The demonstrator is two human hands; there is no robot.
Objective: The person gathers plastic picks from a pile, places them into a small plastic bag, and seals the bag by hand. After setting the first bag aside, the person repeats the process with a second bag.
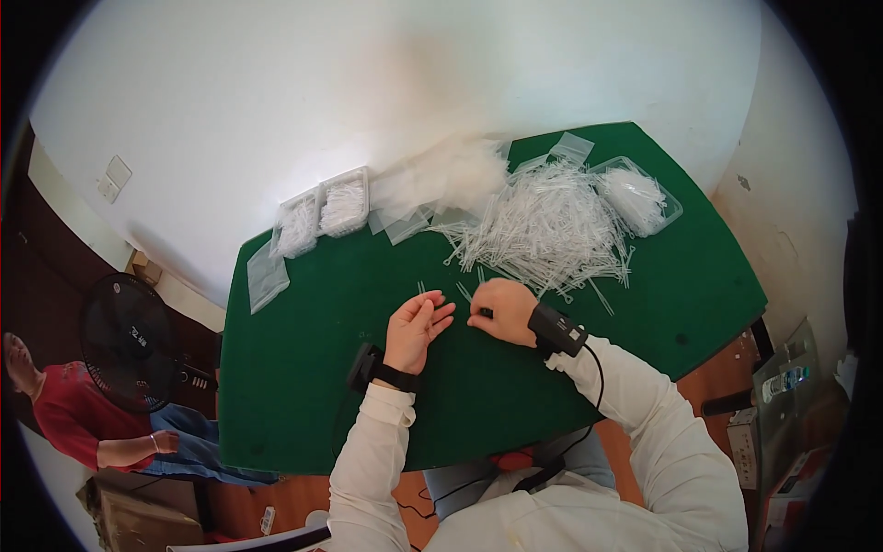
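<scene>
A large pile of thin clear plastic sticks (552, 225), some with small looped ends, lies on the green table. My left hand (416, 329) is left of the table's middle, thumb against the forefinger and the other fingers loosely extended. A thin clear stick (422, 287) pokes out past its fingertips. Beside it, at the pile's near edge, my right hand (503, 309) is curled closed. Slim clear sticks (464, 292) jut from its fingers; how many it holds is hidden. The two hands are a short gap apart.
Two clear trays of white sticks (344, 204) stand at the table's back left, near an empty clear bag (268, 279). More clear bags (446, 175) are heaped behind. Another tray (676, 210) sits right of the pile. A black fan (129, 340) and a person in red (69, 409) are leftward.
</scene>
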